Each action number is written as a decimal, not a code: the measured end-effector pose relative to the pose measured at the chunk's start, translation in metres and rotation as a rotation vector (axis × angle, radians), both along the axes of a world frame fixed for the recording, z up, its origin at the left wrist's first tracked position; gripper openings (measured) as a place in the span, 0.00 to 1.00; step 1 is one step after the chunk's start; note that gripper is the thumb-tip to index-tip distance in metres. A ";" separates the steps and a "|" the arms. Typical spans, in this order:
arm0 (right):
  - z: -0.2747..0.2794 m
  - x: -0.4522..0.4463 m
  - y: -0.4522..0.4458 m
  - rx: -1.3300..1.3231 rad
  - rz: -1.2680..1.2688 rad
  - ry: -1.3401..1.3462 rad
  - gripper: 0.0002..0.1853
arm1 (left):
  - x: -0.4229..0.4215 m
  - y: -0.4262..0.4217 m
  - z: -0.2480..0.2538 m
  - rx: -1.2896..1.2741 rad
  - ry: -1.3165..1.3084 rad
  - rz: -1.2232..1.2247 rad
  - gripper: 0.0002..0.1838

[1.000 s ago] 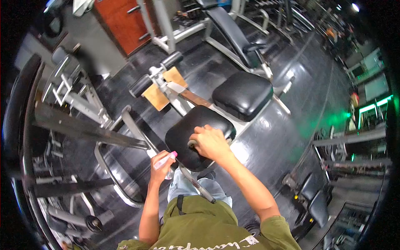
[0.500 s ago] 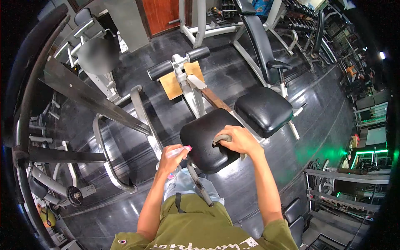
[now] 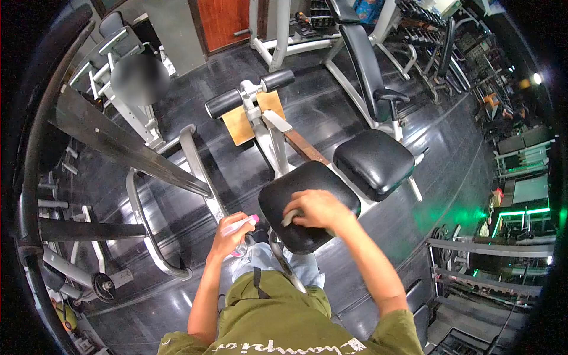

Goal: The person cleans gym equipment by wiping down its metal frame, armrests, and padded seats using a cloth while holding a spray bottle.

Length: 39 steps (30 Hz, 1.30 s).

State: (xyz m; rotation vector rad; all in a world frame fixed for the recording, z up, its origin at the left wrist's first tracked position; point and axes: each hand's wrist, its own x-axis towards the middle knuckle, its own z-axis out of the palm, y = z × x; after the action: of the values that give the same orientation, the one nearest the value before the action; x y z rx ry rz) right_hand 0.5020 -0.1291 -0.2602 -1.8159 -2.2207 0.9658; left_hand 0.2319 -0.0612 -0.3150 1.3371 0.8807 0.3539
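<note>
A black padded seat (image 3: 305,176) lies in front of me on a pale metal frame. My right hand (image 3: 319,208) is on top of it, fingers curled round a greyish cloth (image 3: 289,217) that presses on the pad; most of the cloth is hidden under the hand. Left of the seat, my left hand (image 3: 223,241) is closed on a translucent bottle with a pink top (image 3: 239,225), held apart from the pad.
A second black seat (image 3: 376,161) with a backrest adjoins on the right. Black foam rollers (image 3: 223,103) sit on the bench's far end. Grey metal bars (image 3: 201,160) stand at left, a weight rack (image 3: 491,251) at right. A red-brown door (image 3: 222,26) is at the back.
My right hand has slid left across the seat with the cloth. The left hand, still holding the bottle, has moved slightly left and down.
</note>
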 end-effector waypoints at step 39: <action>-0.064 0.005 0.093 -0.034 -0.022 -0.205 0.14 | -0.029 -0.020 -0.026 -0.119 -0.001 0.198 0.12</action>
State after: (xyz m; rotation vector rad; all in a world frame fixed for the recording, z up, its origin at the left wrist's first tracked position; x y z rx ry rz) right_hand 0.5068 -0.0359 -0.3239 -2.0345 -2.3051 0.8527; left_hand 0.2027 -0.0813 -0.3412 1.1429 1.0210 0.4487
